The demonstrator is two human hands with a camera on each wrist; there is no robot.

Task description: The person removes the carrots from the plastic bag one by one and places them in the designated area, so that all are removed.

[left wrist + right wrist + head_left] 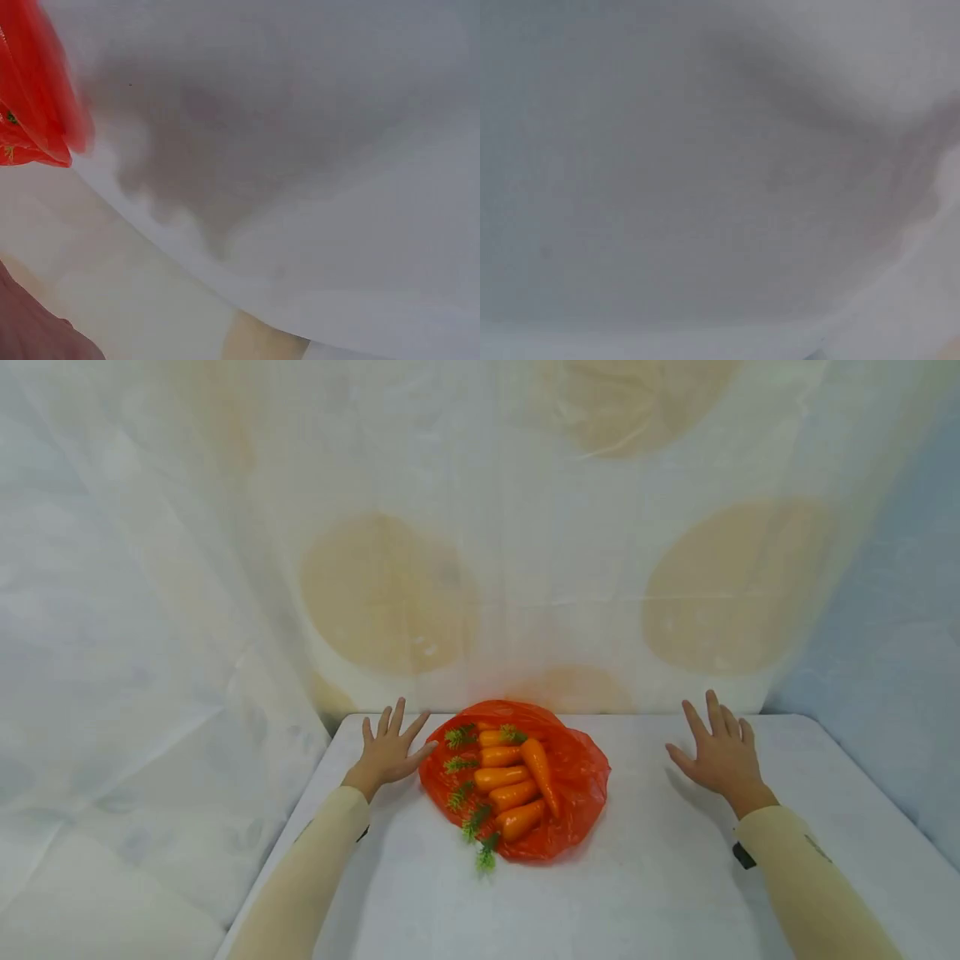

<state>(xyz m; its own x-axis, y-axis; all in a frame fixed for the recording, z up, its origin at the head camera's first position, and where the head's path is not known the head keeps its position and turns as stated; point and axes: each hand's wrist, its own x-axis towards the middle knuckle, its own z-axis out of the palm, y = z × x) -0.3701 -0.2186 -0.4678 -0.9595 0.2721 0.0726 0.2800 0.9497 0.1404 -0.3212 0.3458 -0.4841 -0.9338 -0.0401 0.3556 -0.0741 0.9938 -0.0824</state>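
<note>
Several orange carrots (pixel 502 778) with green leafy tops lie on a crumpled red plastic bag (pixel 581 785) in the head view. Most lie side by side with tops to the left; one lies slanted across them. Just left of the bag, my left hand (pixel 386 756) is spread with straight fingers, its thumb near the bag's edge. My right hand (pixel 722 762) is spread too, well to the right of the bag, holding nothing. In the left wrist view the red bag (pixel 34 90) shows at the upper left, with part of my left hand (pixel 37 330) below. The right wrist view is blurred.
A white table (pixel 637 902) with rounded far corners carries the bag. Behind it hangs a pale sheet (pixel 555 568) with large tan circles, and more sheeting closes in the left and right sides. Hand shadows fall on the tabletop.
</note>
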